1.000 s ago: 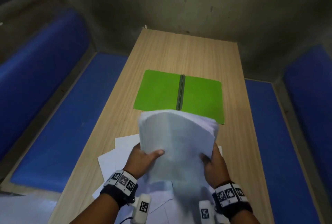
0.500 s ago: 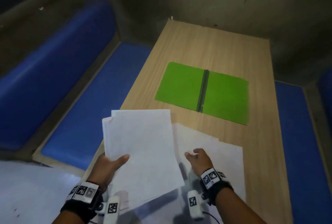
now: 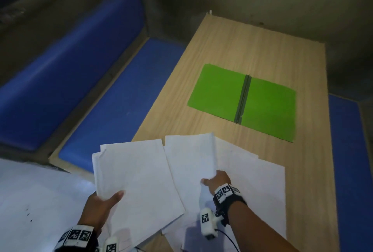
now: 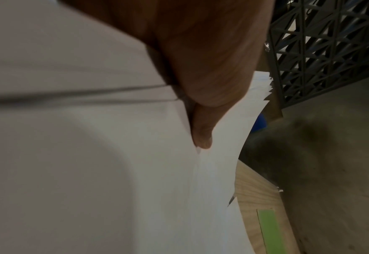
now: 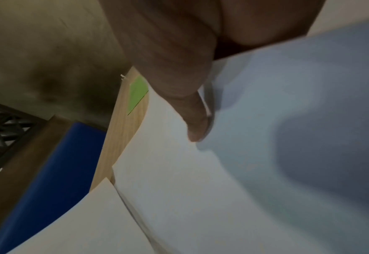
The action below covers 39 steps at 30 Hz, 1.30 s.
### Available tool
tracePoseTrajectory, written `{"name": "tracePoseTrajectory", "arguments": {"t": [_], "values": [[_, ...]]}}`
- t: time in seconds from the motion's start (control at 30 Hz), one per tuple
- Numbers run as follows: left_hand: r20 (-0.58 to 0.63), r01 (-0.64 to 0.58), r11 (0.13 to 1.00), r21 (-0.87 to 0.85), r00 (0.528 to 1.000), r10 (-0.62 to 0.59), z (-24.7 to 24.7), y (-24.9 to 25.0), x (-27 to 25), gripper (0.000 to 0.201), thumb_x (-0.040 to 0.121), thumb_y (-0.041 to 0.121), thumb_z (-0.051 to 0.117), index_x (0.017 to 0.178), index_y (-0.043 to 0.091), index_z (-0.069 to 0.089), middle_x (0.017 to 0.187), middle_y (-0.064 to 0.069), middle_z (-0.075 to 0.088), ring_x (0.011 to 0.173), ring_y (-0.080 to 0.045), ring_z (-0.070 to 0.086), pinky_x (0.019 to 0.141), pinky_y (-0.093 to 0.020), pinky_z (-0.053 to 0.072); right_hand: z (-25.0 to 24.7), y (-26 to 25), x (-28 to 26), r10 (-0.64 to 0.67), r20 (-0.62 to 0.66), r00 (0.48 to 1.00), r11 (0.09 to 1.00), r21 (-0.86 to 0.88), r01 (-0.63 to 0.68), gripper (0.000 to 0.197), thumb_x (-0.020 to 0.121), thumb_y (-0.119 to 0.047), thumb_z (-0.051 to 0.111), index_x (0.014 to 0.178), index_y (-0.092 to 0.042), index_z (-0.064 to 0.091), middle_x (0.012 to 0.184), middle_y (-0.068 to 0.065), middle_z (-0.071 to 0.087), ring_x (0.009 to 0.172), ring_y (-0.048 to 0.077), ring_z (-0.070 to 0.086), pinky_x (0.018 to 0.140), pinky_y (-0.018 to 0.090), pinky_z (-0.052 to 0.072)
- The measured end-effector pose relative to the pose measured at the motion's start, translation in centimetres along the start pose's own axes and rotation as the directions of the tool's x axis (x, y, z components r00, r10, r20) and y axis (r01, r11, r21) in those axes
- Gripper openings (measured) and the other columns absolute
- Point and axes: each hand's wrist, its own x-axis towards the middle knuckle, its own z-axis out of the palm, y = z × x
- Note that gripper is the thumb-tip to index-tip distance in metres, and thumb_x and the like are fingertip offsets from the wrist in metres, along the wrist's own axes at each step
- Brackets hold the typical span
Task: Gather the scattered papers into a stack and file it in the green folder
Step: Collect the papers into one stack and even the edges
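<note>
My left hand (image 3: 101, 205) grips a stack of white paper sheets (image 3: 137, 179), thumb on top. My right hand (image 3: 219, 181) pinches the edge of a loose white sheet (image 3: 189, 156) on the light wooden table (image 3: 252, 49). The open green folder (image 3: 244, 100) lies flat farther back.

The left hand (image 3: 100, 205) pinches the near corner of a thick stack of white paper sheets (image 3: 135, 179), thumb on top, while the right hand (image 3: 218, 180), wrist banded, grips the near edge of a separate loose white sheet (image 3: 191, 163).
</note>
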Motion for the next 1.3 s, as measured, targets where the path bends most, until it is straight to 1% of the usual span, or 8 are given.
{"name": "tracePoseTrajectory", "arguments": {"t": [0.1, 0.2, 0.3, 0.47, 0.63, 0.83, 1.13, 1.3], "values": [[0.023, 0.031, 0.999, -0.044, 0.999, -0.030, 0.0, 0.2, 0.2, 0.038, 0.073, 0.020, 0.086, 0.102, 0.003, 0.068, 0.096, -0.017, 0.074, 0.090, -0.036, 0.068, 0.087, -0.051, 0.054, -1.2, -0.1, -0.8, -0.054, 0.025, 0.998, 0.998, 0.025, 0.053, 0.060, 0.081, -0.025, 0.074, 0.131, 0.000, 0.051, 0.135, 0.014, 0.056, 0.114, 0.028, 0.058, 0.097, 0.034, 0.049], [0.026, 0.028, 0.996, -0.089, 0.999, -0.026, -0.8, 1.3, 0.1, 0.036, 0.076, 0.017, 0.083, 0.104, 0.004, 0.066, 0.097, -0.015, 0.072, 0.091, -0.034, 0.067, 0.086, -0.047, 0.053, -4.7, 1.3, -1.8, -0.122, -0.037, 0.992, 0.981, 0.146, 0.126, 0.037, 0.076, -0.010, 0.078, 0.109, 0.001, 0.066, 0.107, 0.015, 0.069, 0.082, 0.022, 0.061, 0.062, 0.024, 0.051], [-0.002, 0.003, 0.992, -0.127, 1.000, -0.003, -2.1, 2.9, -0.3, 0.031, 0.081, 0.012, 0.078, 0.106, 0.002, 0.063, 0.092, -0.014, 0.068, 0.082, -0.028, 0.063, 0.071, -0.034, 0.049, -9.3, 4.6, -2.5, -0.070, -0.151, 0.986, 0.974, 0.204, 0.100, 0.040, 0.072, -0.003, 0.080, 0.109, 0.004, 0.066, 0.095, 0.011, 0.066, 0.085, 0.024, 0.061, 0.073, 0.029, 0.047], [-0.013, 0.012, 0.995, -0.101, 1.000, -0.013, -3.8, 3.4, 0.4, 0.036, 0.079, 0.015, 0.080, 0.107, 0.000, 0.064, 0.096, -0.018, 0.069, 0.086, -0.033, 0.064, 0.072, -0.035, 0.049, -13.2, 10.8, -3.3, 0.145, -0.192, 0.971, 0.989, 0.065, -0.135, 0.023, 0.072, -0.013, 0.081, 0.085, -0.002, 0.066, 0.085, 0.014, 0.069, 0.074, 0.027, 0.062, 0.072, 0.032, 0.050], [0.003, -0.016, 0.999, -0.045, 1.000, 0.016, -2.7, 3.2, -0.1, 0.035, 0.079, 0.014, 0.080, 0.108, 0.001, 0.064, 0.098, -0.019, 0.068, 0.088, -0.033, 0.064, 0.081, -0.041, 0.049, -11.2, 13.7, -1.8, 0.244, -0.346, 0.906, 0.948, -0.111, -0.298, 0.087, 0.060, -0.053, 0.083, 0.126, -0.003, 0.054, 0.126, 0.021, 0.056, 0.112, 0.036, 0.058, 0.090, 0.038, 0.050], [0.018, -0.056, 0.998, 0.013, 0.998, 0.056, -1.5, 2.1, -1.1, 0.030, 0.080, 0.014, 0.080, 0.105, 0.005, 0.065, 0.088, -0.014, 0.069, 0.084, -0.031, 0.065, 0.082, -0.040, 0.050, -9.5, 14.0, -1.4, 0.235, -0.318, 0.919, 0.972, 0.072, -0.224, 0.092, 0.056, -0.014, 0.090, 0.130, 0.002, 0.038, 0.123, 0.026, 0.057, 0.103, 0.040, 0.062, 0.084, 0.042, 0.055], [0.008, -0.056, 0.998, 0.033, 0.998, 0.055, -1.9, 0.6, -2.1, 0.031, 0.078, 0.015, 0.082, 0.102, 0.003, 0.065, 0.085, -0.014, 0.070, 0.082, -0.032, 0.067, 0.076, -0.040, 0.051, -10.8, 15.2, -2.4, -0.015, -0.385, 0.923, 0.989, 0.128, 0.070, 0.034, 0.079, -0.009, 0.075, 0.106, 0.003, 0.059, 0.115, 0.014, 0.061, 0.109, 0.032, 0.060, 0.092, 0.030, 0.043], [0.003, -0.048, 0.996, 0.075, 0.999, 0.048, -2.0, 0.4, -2.4, 0.035, 0.076, 0.020, 0.083, 0.100, 0.002, 0.065, 0.088, -0.018, 0.072, 0.084, -0.036, 0.067, 0.083, -0.046, 0.053, -12.7, 13.3, -3.9, -0.148, -0.310, 0.939, 0.972, 0.132, 0.196, 0.019, 0.075, -0.003, 0.076, 0.091, -0.006, 0.066, 0.084, 0.009, 0.069, 0.082, 0.032, 0.066, 0.069, 0.029, 0.050]]}}
